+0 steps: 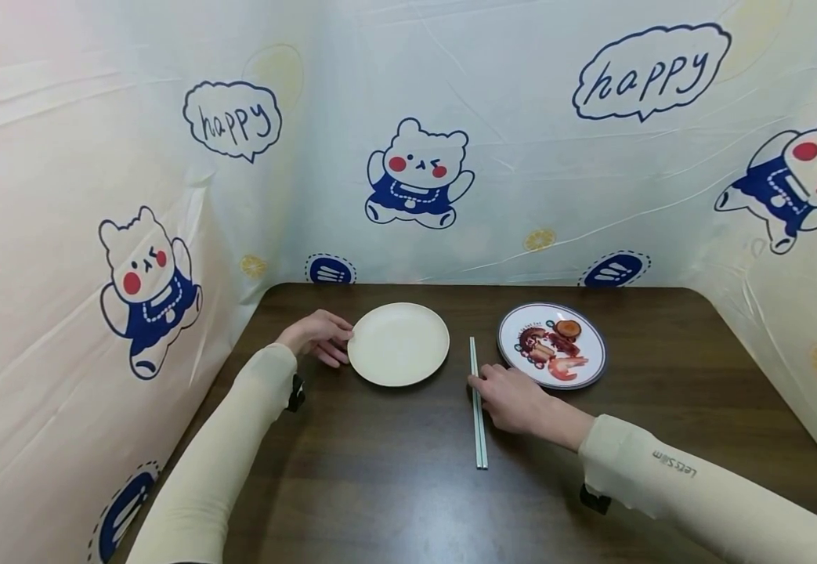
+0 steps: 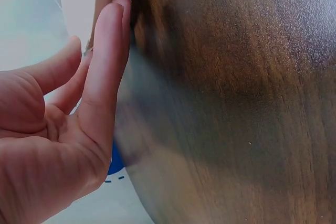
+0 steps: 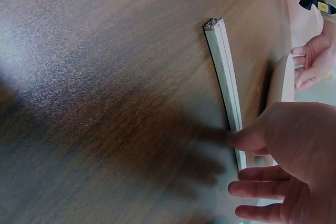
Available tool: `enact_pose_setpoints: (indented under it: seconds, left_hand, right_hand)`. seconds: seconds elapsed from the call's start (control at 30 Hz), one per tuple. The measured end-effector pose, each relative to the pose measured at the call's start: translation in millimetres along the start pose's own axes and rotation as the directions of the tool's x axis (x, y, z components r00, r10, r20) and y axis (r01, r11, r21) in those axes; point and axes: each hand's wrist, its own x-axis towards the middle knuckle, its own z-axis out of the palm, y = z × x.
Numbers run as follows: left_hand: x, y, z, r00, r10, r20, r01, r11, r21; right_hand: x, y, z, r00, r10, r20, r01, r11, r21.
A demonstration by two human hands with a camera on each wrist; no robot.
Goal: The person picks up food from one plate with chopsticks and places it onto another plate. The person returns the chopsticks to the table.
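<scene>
A round cream plate point(image 1: 399, 345) lies on the table's far left part. My left hand point(image 1: 318, 338) is at its left rim, fingers mostly straight; in the left wrist view, fingertips point(image 2: 107, 30) touch the edge of the plate point(image 2: 79, 3). A pair of pale green chopsticks point(image 1: 479, 435) lies lengthwise right of the plate. Over their middle is my right hand point(image 1: 517, 399); in the right wrist view its thumb crosses the chopsticks point(image 3: 224, 72) and the other fingers reach out loosely. Whether the thumb presses on them cannot be told.
A white plate point(image 1: 514, 348) with a blue rim and printed food pictures lies beyond my right hand, close to it. Everything rests on a dark brown wooden table point(image 1: 373, 486). A pale curtain point(image 1: 507, 172) with bear prints stands along the back and both sides.
</scene>
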Motion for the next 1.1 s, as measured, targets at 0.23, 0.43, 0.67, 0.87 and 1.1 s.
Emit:
enact_pose_setpoints:
  seconds: [0.23,0.43,0.67,0.87,1.1]
  left_hand:
    - [0.9,0.8,0.1,1.000,0.003,0.011,-0.004,1.000,0.014]
    - [-0.3,-0.3,1.8,1.000,-0.005,0.015,0.005,1.000,0.004]
    - [-0.3,-2.1,2.5,1.000,0.012,0.012,-0.012,1.000,-0.006]
    - [-0.5,-3.7,0.7,0.999,0.032,0.025,-0.031,0.999,-0.007]
    - [0.9,-3.6,0.8,0.999,0.027,0.028,-0.027,1.000,-0.012]
  right_hand:
    - [0.2,-2.2,1.5,1.000,-0.006,0.001,0.006,1.000,-0.001]
    - [0.4,-3.5,2.9,1.000,-0.022,0.017,0.022,1.000,-0.006]
    - [-1.1,-4.8,1.1,0.999,-0.032,0.036,0.032,0.999,0.009]
    - [-1.7,-7.2,-2.5,0.998,-0.055,0.025,0.055,0.998,-0.003]
    - [-1.7,-7.6,-2.3,0.998,-0.057,0.023,0.057,0.998,-0.022]
